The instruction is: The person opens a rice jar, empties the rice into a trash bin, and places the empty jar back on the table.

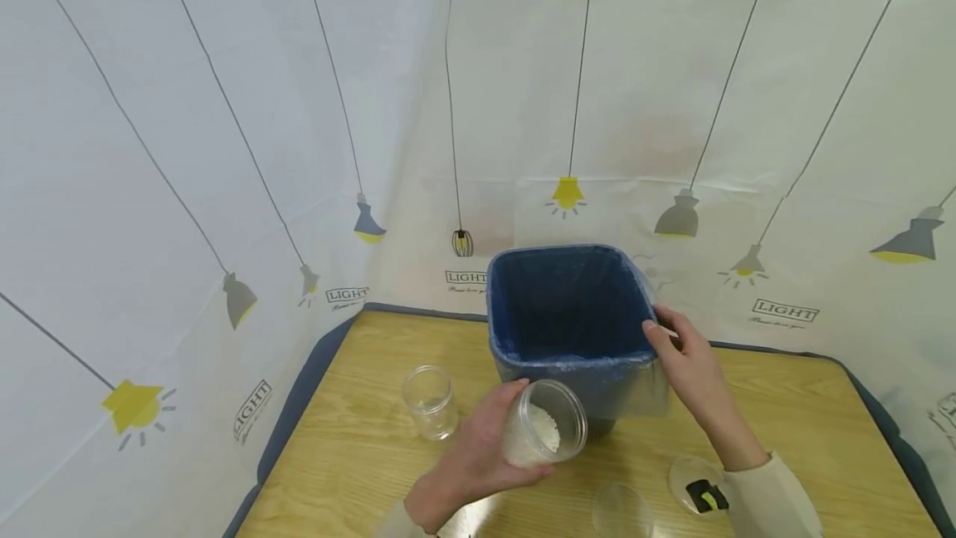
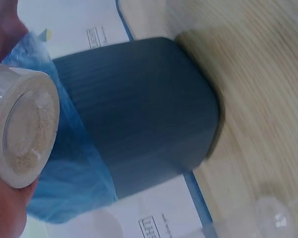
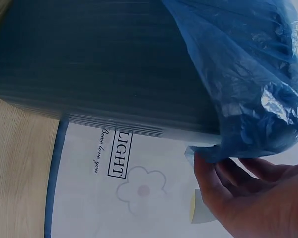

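My left hand grips a clear plastic jar partly filled with white grains that look like rice. The jar is tilted, its uncovered mouth facing right, just in front of a dark trash can. A blue plastic bag lines the can and folds down over its rim. My right hand holds the can's right rim through the bag, thumb on top and fingers outside. In the left wrist view the jar's base faces the camera.
Another clear jar stands left of the can on the wooden table. Toward the front right lie a clear round lid and a round piece with a black label. A lamp-printed white sheet hangs behind.
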`<state>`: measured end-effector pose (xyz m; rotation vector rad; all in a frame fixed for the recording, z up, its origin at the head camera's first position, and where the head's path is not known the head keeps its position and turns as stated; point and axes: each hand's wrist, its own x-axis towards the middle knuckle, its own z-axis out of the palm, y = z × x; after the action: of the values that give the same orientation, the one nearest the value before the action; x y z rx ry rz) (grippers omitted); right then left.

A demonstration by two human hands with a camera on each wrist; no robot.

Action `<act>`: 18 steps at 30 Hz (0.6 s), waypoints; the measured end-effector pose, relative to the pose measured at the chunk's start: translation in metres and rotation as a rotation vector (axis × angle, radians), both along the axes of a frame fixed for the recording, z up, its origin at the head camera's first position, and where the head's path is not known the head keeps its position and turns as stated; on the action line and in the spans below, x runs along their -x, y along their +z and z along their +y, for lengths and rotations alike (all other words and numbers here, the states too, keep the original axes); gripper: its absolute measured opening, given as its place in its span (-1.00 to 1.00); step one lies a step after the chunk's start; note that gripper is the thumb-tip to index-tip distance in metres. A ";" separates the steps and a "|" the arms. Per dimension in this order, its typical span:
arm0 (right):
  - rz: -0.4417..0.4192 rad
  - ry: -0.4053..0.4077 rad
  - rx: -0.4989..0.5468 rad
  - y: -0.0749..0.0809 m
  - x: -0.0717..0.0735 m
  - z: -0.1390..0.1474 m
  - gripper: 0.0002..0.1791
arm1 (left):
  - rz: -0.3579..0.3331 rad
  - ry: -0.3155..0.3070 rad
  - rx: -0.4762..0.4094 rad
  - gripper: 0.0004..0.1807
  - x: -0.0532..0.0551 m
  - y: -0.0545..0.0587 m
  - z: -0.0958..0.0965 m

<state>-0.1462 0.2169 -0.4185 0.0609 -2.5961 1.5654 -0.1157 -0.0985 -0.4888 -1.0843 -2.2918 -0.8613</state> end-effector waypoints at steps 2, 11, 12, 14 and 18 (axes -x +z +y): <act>-0.020 -0.002 -0.005 -0.001 0.001 0.001 -0.25 | 0.004 0.012 -0.021 0.26 0.002 0.001 -0.007; -0.049 -0.016 -0.011 -0.003 0.001 0.002 -0.26 | 0.053 0.100 -0.116 0.15 0.007 0.008 -0.035; -0.047 -0.018 -0.004 -0.004 0.001 0.001 -0.27 | 0.049 0.109 -0.124 0.13 0.009 0.010 -0.038; -0.039 -0.020 0.001 -0.005 0.000 0.001 -0.27 | 0.041 0.137 -0.140 0.10 0.012 0.015 -0.044; -0.040 -0.002 0.035 -0.006 0.000 0.000 -0.27 | 0.015 0.197 -0.160 0.09 0.022 0.027 -0.056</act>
<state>-0.1467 0.2173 -0.4246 0.0244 -2.5971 1.6279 -0.1374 -0.1542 -0.4617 -0.7796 -2.2287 -0.9349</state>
